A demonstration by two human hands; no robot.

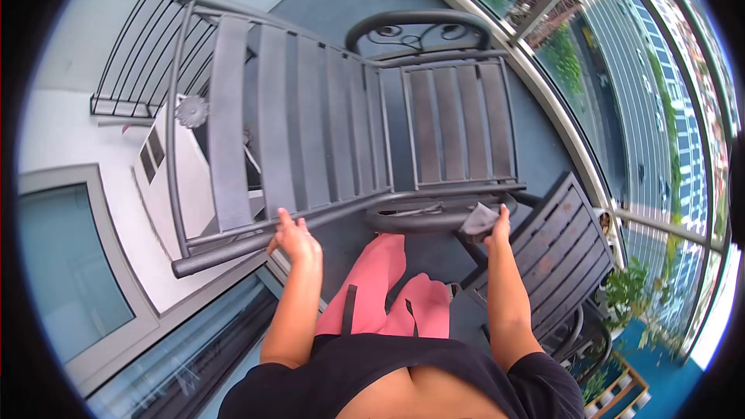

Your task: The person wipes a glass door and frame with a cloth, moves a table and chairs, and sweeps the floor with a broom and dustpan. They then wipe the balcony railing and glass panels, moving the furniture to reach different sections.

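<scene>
A dark grey metal slatted chair [318, 120] fills the middle, with a tall backrest on the left and a slatted seat [458, 120] on the right. My left hand [296, 240] is at the lower side tube of the backrest, its fingers apart; whether they touch the tube is hard to tell. In my right hand [500, 226] is a crumpled grey cloth [479, 222], beside the chair's near armrest [427, 221]. The far armrest [419, 31] has scrollwork under it.
A dark slatted table or chair [555, 252] stands close on the right. Behind the backrest are a black wire rack [151, 54] and a white box-like unit [174, 174]. Windows [621, 93] line the right side; a leafy plant [627, 287] is at lower right.
</scene>
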